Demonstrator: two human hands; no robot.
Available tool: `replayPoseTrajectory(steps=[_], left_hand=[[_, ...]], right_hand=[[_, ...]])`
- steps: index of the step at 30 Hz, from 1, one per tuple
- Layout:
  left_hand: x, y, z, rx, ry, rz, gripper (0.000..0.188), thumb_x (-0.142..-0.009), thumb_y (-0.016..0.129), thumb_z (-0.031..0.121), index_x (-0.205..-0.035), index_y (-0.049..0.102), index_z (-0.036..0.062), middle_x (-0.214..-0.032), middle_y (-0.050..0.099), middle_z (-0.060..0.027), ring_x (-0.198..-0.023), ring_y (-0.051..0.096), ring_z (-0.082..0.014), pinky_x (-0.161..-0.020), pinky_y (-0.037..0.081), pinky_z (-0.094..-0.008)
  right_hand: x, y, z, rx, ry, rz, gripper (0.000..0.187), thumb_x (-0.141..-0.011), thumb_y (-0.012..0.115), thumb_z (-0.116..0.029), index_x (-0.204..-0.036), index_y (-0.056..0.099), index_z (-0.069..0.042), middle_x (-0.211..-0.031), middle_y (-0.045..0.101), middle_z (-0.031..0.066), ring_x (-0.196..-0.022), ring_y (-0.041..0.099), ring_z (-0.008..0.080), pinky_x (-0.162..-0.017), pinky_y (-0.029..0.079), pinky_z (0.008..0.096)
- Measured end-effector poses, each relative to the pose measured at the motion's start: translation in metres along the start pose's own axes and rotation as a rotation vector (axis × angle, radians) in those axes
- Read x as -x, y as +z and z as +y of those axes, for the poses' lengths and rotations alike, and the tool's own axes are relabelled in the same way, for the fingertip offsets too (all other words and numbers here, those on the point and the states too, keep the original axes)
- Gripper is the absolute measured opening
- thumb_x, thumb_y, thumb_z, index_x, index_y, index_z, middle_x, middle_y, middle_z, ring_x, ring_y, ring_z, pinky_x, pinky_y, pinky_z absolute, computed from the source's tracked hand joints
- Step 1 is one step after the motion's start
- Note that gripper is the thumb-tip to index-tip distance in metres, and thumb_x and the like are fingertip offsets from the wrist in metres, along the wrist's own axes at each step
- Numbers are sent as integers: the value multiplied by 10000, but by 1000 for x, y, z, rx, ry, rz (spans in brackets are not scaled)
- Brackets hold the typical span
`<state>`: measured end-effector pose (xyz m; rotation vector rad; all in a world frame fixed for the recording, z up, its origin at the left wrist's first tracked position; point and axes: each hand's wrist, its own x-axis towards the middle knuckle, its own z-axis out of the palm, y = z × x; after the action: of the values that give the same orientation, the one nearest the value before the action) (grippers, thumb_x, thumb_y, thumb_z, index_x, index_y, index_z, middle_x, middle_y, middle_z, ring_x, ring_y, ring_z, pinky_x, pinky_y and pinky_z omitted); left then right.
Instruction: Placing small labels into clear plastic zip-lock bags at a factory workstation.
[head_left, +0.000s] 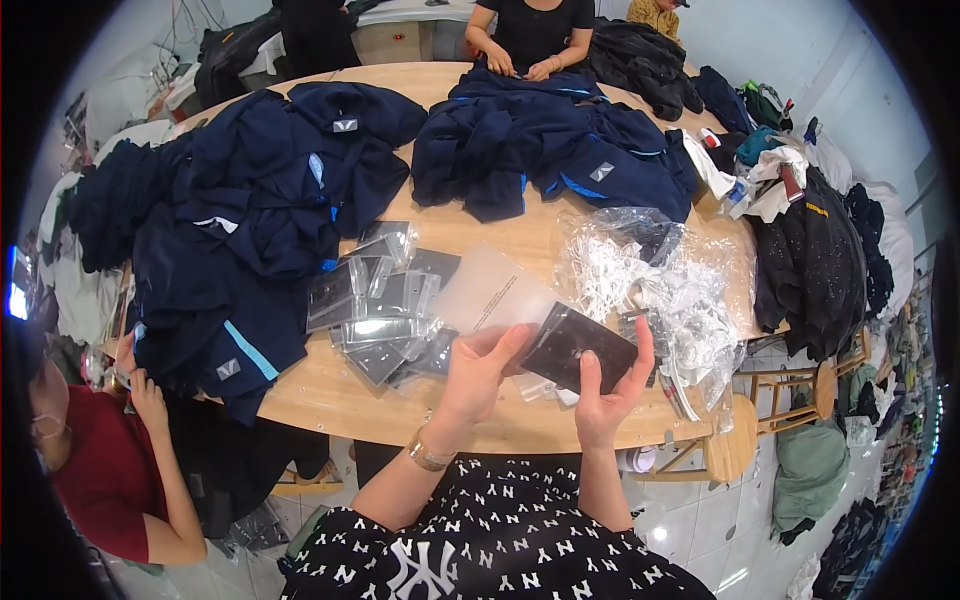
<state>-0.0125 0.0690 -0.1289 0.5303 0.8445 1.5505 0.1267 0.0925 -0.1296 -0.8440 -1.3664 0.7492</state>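
Observation:
In front of me, my left hand (pixel 478 372) pinches a frosted see-through plastic bag (pixel 492 285) with small print on it. My right hand (pixel 608 392) grips a flat black card (pixel 572 345), thumb on its face and fingers behind it. The card's left edge comes close to my left fingertips; whether they touch it I cannot tell. Left of my hands lies a loose pile of clear plastic packets (pixel 385 315) with dark cards inside. To the right, a bundle of white strings (pixel 625 275) spills out of a crumpled clear plastic bag (pixel 720 270).
Navy garments (pixel 250 190) heap over the left of the wooden table (pixel 470 400); more navy garments (pixel 560 150) lie across its far side. One person (pixel 120 450) sits at left, another (pixel 530 40) works opposite. Wooden stools (pixel 730 440) and black clothing (pixel 815 260) stand at right.

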Motion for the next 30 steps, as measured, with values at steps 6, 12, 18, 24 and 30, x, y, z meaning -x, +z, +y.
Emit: replayPoseTrajectory(steps=[6, 12, 18, 24, 30], left_hand=[[0, -12, 6, -256, 78, -71, 209, -825, 617, 141, -941, 636, -32, -822, 646, -61, -700, 582, -83, -630, 477, -214], [3, -5, 4, -332, 159, 13, 125, -791, 649, 95, -828, 650, -25, -699, 633, -38, -593, 564, -75, -543, 464, -203], [4, -5, 3, -378, 246, 23, 104, -766, 670, 71, -779, 655, -31, -689, 632, -44, -577, 572, -83, -520, 472, -201], [9, 1, 0, -268, 174, -26, 141, -787, 652, 97, -760, 640, -41, -710, 633, -68, -564, 591, -113, -499, 521, -239], [9, 4, 1, -87, 182, 24, 161, -803, 630, 72, -926, 616, -31, -821, 643, -73, -698, 597, -91, -592, 479, -197]], right_hand=[[-3, -1, -2, -84, 60, -8, 584, -798, 514, 65, -1320, 263, -8, -1268, 379, 88, -986, 482, 134, -849, 400, 247], [2, 5, -5, -191, 76, 117, 537, -812, 513, 43, -1302, 301, -8, -1145, 463, 83, -952, 487, 127, -839, 399, 247], [11, 3, 1, -144, 84, 131, 508, -816, 513, 34, -1286, 324, -10, -1102, 479, 80, -937, 488, 129, -842, 392, 246], [11, 11, -2, -249, 125, 185, 495, -822, 509, 21, -1282, 329, -20, -1087, 480, 85, -960, 475, 134, -847, 390, 260], [-4, 19, -23, -222, 39, 63, 706, -777, 551, 36, -1371, 171, -8, -1298, 353, 133, -999, 502, 154, -835, 425, 258]])
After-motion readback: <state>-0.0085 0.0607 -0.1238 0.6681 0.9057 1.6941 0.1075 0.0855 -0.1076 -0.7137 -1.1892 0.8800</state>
